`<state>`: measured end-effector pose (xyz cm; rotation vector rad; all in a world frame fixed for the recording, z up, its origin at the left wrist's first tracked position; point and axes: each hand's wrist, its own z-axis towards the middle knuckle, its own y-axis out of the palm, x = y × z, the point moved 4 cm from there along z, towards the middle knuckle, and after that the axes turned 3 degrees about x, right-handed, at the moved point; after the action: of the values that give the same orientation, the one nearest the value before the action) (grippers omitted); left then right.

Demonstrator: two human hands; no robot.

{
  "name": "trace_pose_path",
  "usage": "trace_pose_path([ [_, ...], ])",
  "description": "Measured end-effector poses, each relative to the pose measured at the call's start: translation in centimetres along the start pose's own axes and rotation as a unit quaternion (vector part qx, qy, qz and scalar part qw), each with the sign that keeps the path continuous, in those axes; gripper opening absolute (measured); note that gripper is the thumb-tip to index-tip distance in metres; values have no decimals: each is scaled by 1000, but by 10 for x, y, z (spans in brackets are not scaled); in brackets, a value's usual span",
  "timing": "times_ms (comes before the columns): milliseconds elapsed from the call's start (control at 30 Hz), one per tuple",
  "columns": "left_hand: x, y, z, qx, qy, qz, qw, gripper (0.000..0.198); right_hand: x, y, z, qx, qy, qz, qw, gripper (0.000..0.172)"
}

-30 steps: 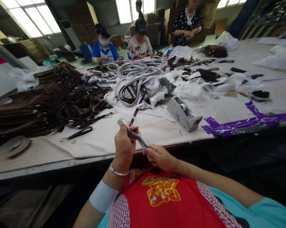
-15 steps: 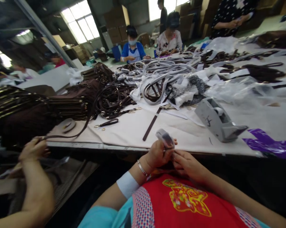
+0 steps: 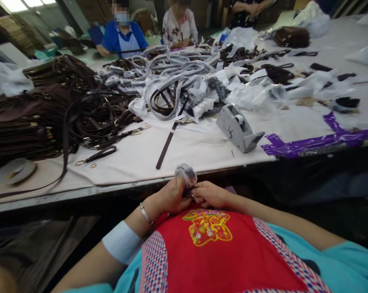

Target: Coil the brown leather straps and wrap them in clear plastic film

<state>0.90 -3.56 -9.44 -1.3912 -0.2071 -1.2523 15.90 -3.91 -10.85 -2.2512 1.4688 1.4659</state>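
Strap point(image 3: 186, 174) in clear wrap, left hand point(image 3: 171, 198) and right hand point(image 3: 210, 194) fingers both pinching it, just below table point(image 3: 135, 162) edge

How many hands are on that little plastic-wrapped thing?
2: the left hand grips the plastic-wrapped piece from below, and the right hand pinches its lower end beside it. No other hands touch it.

Just off the table's near edge, above our red apron point(image 3: 208, 244), our left hand point(image 3: 171, 198) is closed around a clear-wrapped strap end point(image 3: 186, 174). Our right hand point(image 3: 211, 194) pinches its lower part, and the two hands touch. On the table point(image 3: 135, 158) a loose brown strap point(image 3: 168, 143) lies near that edge, with a grey tape dispenser point(image 3: 237, 129) to its right. Purple tape point(image 3: 309, 143) runs along the edge beyond, and dark straps point(image 3: 80, 110) are heaped toward the left edge.
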Motion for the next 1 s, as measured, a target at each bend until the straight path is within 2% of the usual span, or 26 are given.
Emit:
trace_pose_path([
  [100, -2, 4, 0, -2, -27, 35, 999, 31, 1, -1, -2, 2, 9, 30, 1000, 19],
  [233, 7, 1, 2, -7, 6, 105, 994, 30, 1, -4, -2, 11, 11, 67, 998, 21],
  [300, 15, 0, 4, -2, 40, 126, 991, 37, 2, -5, -2, -8, 23, 117, 993, 23],
  [433, 25, 6, 5, 11, 125, 183, 975, 74, 0, -9, 0, -54, 40, 250, 966, 28],
  [533, 26, 14, 5, 3, 177, 221, 959, 84, 2, -14, 1, -59, 41, 258, 964, 30],
  [633, 25, 17, 7, -22, 199, 213, 957, 82, 7, -16, 3, -86, 49, 268, 958, 27],
  [767, 24, 11, 16, -66, 171, 202, 962, 73, 8, -14, 6, -103, 41, 297, 949, 31],
  [933, 27, 3, 24, -61, 210, 199, 955, 45, 4, -11, 9, -40, 10, 352, 935, 27],
  [1000, 28, 1, 26, -54, 221, 158, 961, 40, 4, -11, 9, -28, -1, 359, 933, 26],
])
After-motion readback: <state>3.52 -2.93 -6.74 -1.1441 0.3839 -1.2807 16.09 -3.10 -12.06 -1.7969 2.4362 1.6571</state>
